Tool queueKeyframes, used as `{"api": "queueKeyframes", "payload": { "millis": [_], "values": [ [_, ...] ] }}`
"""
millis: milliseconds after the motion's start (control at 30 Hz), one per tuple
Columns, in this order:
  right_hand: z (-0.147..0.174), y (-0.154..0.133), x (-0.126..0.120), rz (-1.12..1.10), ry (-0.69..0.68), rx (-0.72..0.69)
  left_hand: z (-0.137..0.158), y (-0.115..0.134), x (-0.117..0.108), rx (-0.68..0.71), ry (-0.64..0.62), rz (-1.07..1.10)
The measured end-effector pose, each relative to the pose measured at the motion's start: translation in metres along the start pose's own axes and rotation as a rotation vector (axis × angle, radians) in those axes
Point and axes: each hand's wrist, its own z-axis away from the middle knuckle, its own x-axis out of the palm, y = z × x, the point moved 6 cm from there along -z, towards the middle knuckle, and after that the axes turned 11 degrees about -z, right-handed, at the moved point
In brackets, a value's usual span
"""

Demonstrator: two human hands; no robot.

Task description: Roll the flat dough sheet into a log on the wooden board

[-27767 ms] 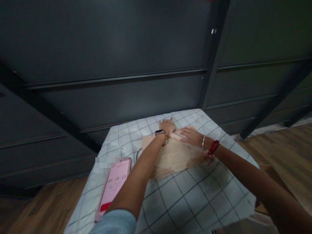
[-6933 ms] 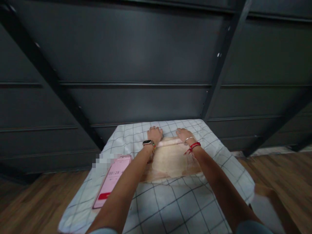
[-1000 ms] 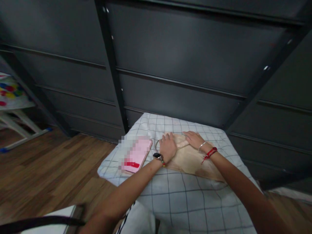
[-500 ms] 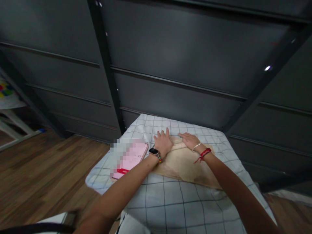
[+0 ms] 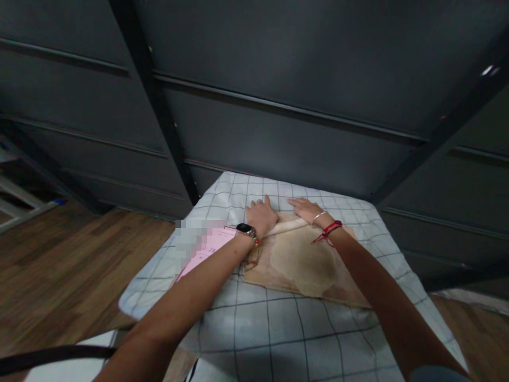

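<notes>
My left hand (image 5: 262, 216) lies over the left end of a pale roll that looks like a rolling pin (image 5: 288, 225). Its fingers point forward, partly spread. At the other end my right hand (image 5: 308, 210) rests with its fingers stretched out. Both palms press down without wrapping round the pin, whose ends are hidden. Nearer to me, a thin, roughly round sheet of dough (image 5: 306, 260) is spread on a wooden board (image 5: 258, 273). The board sits tilted on a white checked cloth (image 5: 254, 313).
A pink-screened phone (image 5: 209, 249), partly blurred out, lies left of the board beside my left forearm. Dark panelling (image 5: 286, 132) rises right behind the cloth-covered surface. A white frame (image 5: 19, 209) stands on the wooden floor (image 5: 91, 254) at the left.
Both hands have moved slightly forward with the pin, and more of the dough sheet shows. My view has shifted a little; the phone is now more covered by my left forearm.
</notes>
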Motion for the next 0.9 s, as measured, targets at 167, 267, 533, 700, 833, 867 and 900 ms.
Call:
{"api": "queueKeyframes", "payload": {
  "millis": [167,267,533,700,833,867,900],
  "values": [
    [-0.014,0.002,-0.001,-0.032,0.042,-0.009,-0.006,-0.002,-0.002,0.020,0.172,-0.025],
    [-0.025,0.002,-0.002,-0.027,0.059,0.011,-0.013,-0.009,0.000,-0.017,0.191,-0.019],
    [-0.042,-0.003,-0.014,0.018,0.195,0.091,-0.031,-0.018,-0.002,-0.041,0.219,-0.028],
    [-0.024,-0.007,-0.019,0.029,0.250,0.028,-0.012,-0.011,-0.012,0.132,0.238,-0.016],
    [0.009,-0.007,-0.011,0.024,0.247,-0.128,0.022,-0.009,0.001,0.227,0.037,0.005],
    [0.020,-0.007,-0.009,0.026,0.259,-0.172,0.032,-0.007,0.004,0.242,0.026,0.002],
    [0.032,-0.007,-0.006,0.028,0.275,-0.210,0.041,-0.005,0.005,0.262,0.039,-0.005]
  ]
}}
